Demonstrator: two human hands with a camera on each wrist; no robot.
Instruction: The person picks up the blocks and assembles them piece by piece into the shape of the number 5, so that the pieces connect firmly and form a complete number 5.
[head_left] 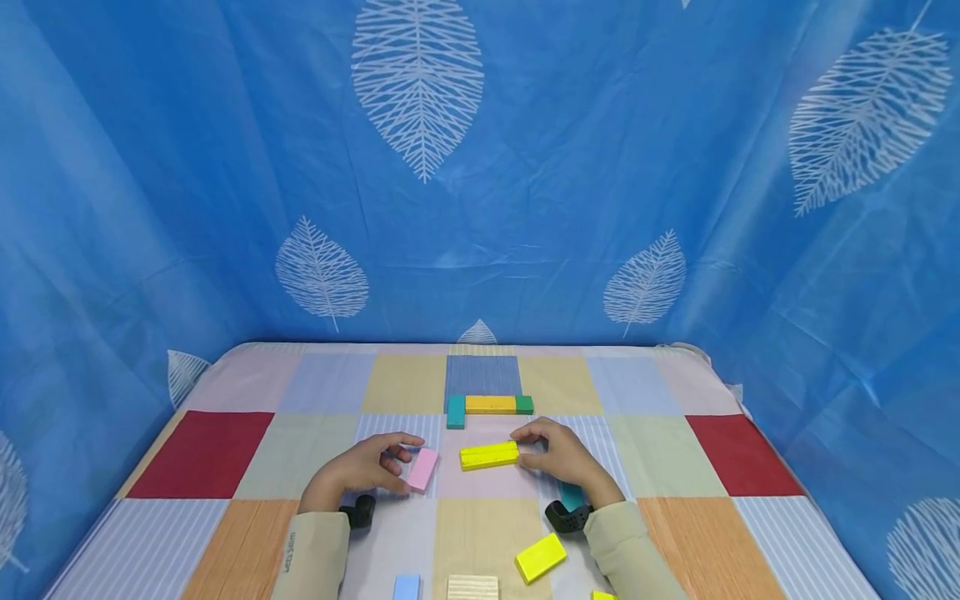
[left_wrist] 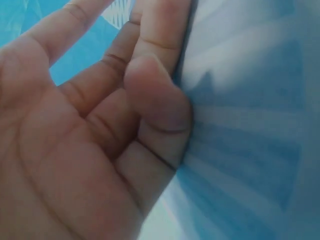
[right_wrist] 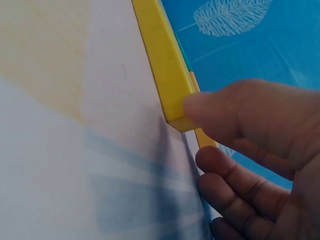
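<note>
In the head view my left hand (head_left: 369, 463) holds a pink block (head_left: 423, 470) at its two ends, the thumb by the near end and the index finger by the far end. The left wrist view shows the curled fingers of my left hand (left_wrist: 135, 100) but not the block. My right hand (head_left: 561, 454) pinches the right end of a long yellow block (head_left: 489, 456). Seen from the right wrist, the thumb of my right hand (right_wrist: 250, 155) presses near the end of the yellow block (right_wrist: 162, 65). Behind it lies a row with a teal block (head_left: 456, 412), an orange-yellow block (head_left: 491, 405) and a green block (head_left: 524, 405).
A teal block (head_left: 572, 496) shows partly under my right wrist. Nearer me lie a yellow block (head_left: 540, 558), a light blue block (head_left: 407, 587), a pale wooden block (head_left: 472, 587) and another yellow piece (head_left: 603, 596). A blue leaf-patterned curtain (head_left: 480, 250) stands behind the patchwork cloth (head_left: 315, 454).
</note>
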